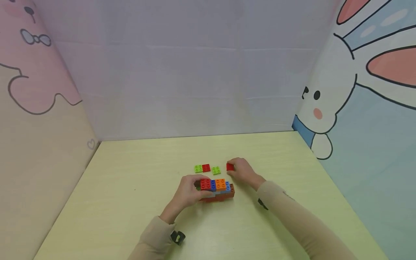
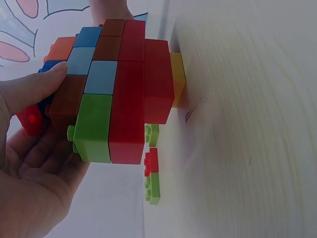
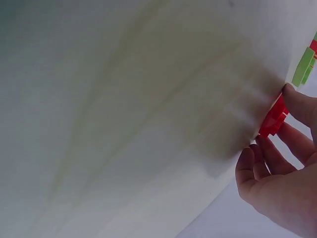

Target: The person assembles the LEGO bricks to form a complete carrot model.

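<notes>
A model of stacked toy building bricks [image 1: 221,193] stands on the table, made of brown, red, blue, orange, green and yellow pieces. My left hand [image 1: 189,191] grips its left end, thumb on the near side; the left wrist view shows the thumb across a dark blue brick [image 2: 53,72]. Further back on the right, my right hand [image 1: 242,170] pinches a loose red brick [image 1: 230,167] between thumb and fingers at the table surface. In the right wrist view this red brick [image 3: 274,118] shows between the fingertips.
Behind the model lie a green brick [image 1: 216,170] and, to its left, another green brick [image 1: 198,168] against a red brick [image 1: 206,168]. The pale wooden table [image 1: 136,162] ends at a plain back wall [image 1: 195,90]. Walls with cartoon drawings flank both sides.
</notes>
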Tool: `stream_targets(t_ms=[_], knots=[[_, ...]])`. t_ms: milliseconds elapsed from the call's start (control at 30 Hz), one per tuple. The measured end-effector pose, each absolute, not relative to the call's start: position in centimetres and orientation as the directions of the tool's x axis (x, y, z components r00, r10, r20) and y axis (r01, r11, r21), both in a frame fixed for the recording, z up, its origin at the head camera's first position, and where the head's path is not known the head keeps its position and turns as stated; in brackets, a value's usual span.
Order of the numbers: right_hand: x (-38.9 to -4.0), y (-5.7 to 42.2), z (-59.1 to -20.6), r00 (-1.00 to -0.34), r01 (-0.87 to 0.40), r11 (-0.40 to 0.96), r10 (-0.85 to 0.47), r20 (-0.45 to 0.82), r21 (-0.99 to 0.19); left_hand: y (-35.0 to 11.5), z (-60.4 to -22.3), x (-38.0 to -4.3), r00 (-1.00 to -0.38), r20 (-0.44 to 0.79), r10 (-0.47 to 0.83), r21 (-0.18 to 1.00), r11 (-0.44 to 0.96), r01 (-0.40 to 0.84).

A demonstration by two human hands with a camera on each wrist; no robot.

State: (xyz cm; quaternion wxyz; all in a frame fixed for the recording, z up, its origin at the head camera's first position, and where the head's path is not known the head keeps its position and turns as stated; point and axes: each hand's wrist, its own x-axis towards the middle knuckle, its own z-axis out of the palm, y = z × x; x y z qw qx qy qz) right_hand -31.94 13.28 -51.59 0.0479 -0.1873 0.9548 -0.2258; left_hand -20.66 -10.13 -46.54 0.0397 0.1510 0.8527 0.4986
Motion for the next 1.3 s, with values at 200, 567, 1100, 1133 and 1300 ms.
stream_targets(t_ms=[200, 567, 1100, 1133, 1300], knots=[[-31.6, 13.2, -51.6, -0.931, -0.326, 0.828, -0.365, 0.003, -0.455, -10.0, -46.5, -20.6, -0.951, 0.090, 0.297, 0.855, 0.467, 0.227], [-30.2, 13.7, -50.4, -0.951, -0.248, 0.795, -0.310, -0.018, -0.554, -10.1, -46.5, -20.6, -0.955, 0.070, 0.288, 0.855, 0.476, 0.206], [-27.6, 14.7, -46.5, -0.908, -0.358, 0.679, -0.412, 0.071, -0.641, -10.0, -46.6, -20.7, -0.955, 0.067, 0.289, 0.855, 0.476, 0.204], [-27.4, 14.8, -46.3, -0.904, -0.367, 0.669, -0.420, 0.079, -0.646, -10.0, -46.6, -20.8, -0.955, 0.066, 0.290, 0.856, 0.475, 0.204], [-26.2, 14.9, -45.0, -0.882, -0.400, 0.610, -0.460, 0.105, -0.684, -10.0, -46.4, -20.8, -0.954, 0.060, 0.294, 0.856, 0.476, 0.200]])
